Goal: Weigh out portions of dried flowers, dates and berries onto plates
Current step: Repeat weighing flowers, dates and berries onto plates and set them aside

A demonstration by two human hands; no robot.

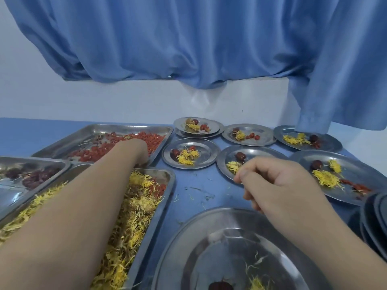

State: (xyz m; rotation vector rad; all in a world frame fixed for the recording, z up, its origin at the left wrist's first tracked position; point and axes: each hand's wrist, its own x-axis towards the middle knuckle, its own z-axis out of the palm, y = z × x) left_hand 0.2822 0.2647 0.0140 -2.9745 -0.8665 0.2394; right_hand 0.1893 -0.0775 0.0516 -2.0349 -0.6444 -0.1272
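Head cam looking down at a blue table (188,191) crowded with metal trays and plates. The left hand (136,150) reaches across the tray of yellow dried flowers (136,206) into the tray of red berries (155,139) behind it. Its fingers are hidden behind the wrist, so I can't tell whether they're spread or pinching anything. A third tray at the far left holds the dark dates (35,176). The right hand (278,181) hovers over the near edge of a small plate (222,164) that has one date and a clump of flowers on it. Its fingers are curled in and the thumb is pressed against the forefinger. It might be pinching something tiny, but nothing shows between the tips. Around that plate sit five more portioned plates (167,153), each with flowers, a date and some berries, and the back left one sits on top of another plate. Closest to the camera is a big plate (188,237) with a date and a few yellow strands at its near side. A stack of plates (374,216) sits at the right edge. Loose petals are scattered on the table between the trays and plates, and a blue curtain (188,38) hangs behind.
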